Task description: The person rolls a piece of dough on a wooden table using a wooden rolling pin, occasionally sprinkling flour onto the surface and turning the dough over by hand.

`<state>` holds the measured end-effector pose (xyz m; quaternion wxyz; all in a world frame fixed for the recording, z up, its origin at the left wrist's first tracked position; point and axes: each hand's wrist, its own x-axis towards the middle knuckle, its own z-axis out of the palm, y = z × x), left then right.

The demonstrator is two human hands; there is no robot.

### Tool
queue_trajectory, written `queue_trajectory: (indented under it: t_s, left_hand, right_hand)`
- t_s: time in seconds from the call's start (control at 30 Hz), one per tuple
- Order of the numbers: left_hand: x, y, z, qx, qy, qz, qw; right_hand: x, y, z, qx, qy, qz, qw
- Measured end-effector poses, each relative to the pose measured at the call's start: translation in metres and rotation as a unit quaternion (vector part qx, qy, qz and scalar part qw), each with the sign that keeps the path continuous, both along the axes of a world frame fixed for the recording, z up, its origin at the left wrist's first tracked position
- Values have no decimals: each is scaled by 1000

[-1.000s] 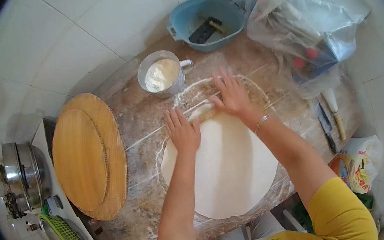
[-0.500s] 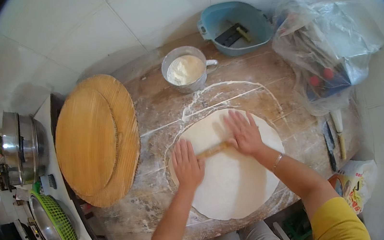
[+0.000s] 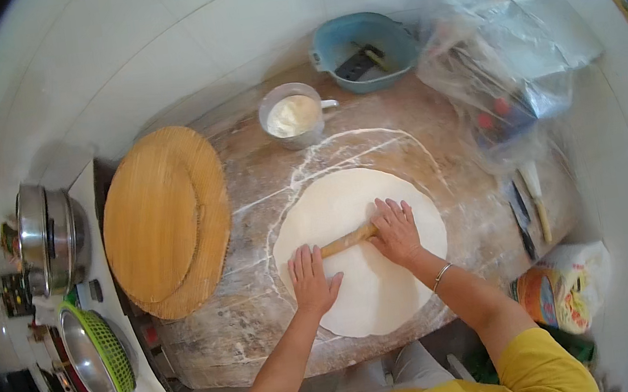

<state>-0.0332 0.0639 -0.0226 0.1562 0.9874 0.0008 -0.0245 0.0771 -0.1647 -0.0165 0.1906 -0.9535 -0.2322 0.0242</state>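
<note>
Pale dough, rolled into a thin round sheet (image 3: 361,249), lies flat on the floured wooden board (image 3: 435,148), toward the board's near edge. Across the middle of the sheet rests a wooden rolling pin (image 3: 346,240), slanted so that its left end sits lower than its right. The left hand (image 3: 311,277) lies palm down over the pin's left end, fingers stretched out flat and slightly spread, pressing rather than gripping. The right hand (image 3: 395,230) covers the pin's right end in the same way, fingers extended and close together, flat on the pin and dough; a thin bracelet (image 3: 441,276) circles that wrist. Only the short stretch of pin between the two hands shows.

White flour streaks (image 3: 339,145) arc over the board beyond the dough's far edge. At the board's far side stands a metal cup of flour (image 3: 293,115), and past it to the right a blue basin (image 3: 366,50) holding a dark tool. A clear plastic bag (image 3: 507,63) with things inside slumps at the board's right end. A round bamboo lid (image 3: 162,220) leans over the board's left end, and further left of it stand a steel pot (image 3: 49,235) and a green colander (image 3: 109,354).
</note>
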Motion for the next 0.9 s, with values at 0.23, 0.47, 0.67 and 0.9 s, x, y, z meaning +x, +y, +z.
queue_trajectory:
  t_s: [0.23, 0.47, 0.67, 0.9]
  left_hand:
    - [-40, -58, 4, -64, 31, -230, 971]
    - [136, -160, -15, 26, -65, -184, 980]
    - [138, -158, -33, 27, -72, -164, 984]
    - [7, -103, -2, -44, 63, -291, 953]
  right_hand:
    - [-148, -115, -1, 27, 68, -144, 987]
    - [-35, -158, -15, -41, -36, -312, 948]
    - [-32, -158, -5, -24, -20, -307, 951]
    - [-148, -165, -20, 71, 58, -180, 979]
